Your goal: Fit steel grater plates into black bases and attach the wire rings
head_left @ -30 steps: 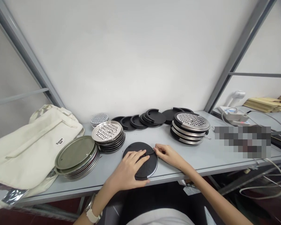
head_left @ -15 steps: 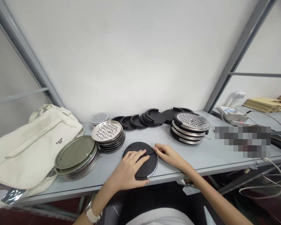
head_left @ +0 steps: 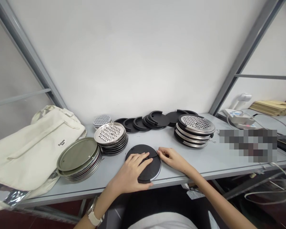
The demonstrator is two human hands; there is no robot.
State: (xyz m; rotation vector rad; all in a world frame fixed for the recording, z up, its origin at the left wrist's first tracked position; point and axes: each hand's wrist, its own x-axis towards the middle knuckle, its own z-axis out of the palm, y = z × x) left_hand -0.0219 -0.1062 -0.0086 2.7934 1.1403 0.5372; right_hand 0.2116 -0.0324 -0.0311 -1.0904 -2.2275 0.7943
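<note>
A round black disc [head_left: 150,170] with a light rim along its lower right lies near the table's front edge. My left hand [head_left: 132,173] rests on it, fingers spread over the top and thumb at the lower edge. At the disc's right edge, the fingers of my right hand [head_left: 171,159] are pinched together; what they hold is too small to name. Behind and left is a stack of metal grater plates [head_left: 109,133]. On the right stands a stack of perforated metal plates with black rims [head_left: 196,124].
Olive-green round plates [head_left: 77,154] are stacked at left beside a cream bag [head_left: 38,149]. Black rings and discs [head_left: 159,119] line the wall. A white device [head_left: 239,119] with cables and wooden boards [head_left: 270,107] sit at right. The table's front edge [head_left: 188,179] runs close below my hands.
The view has shifted very slightly, so everything sits a little further right. Both hands keep their places on the black disc.
</note>
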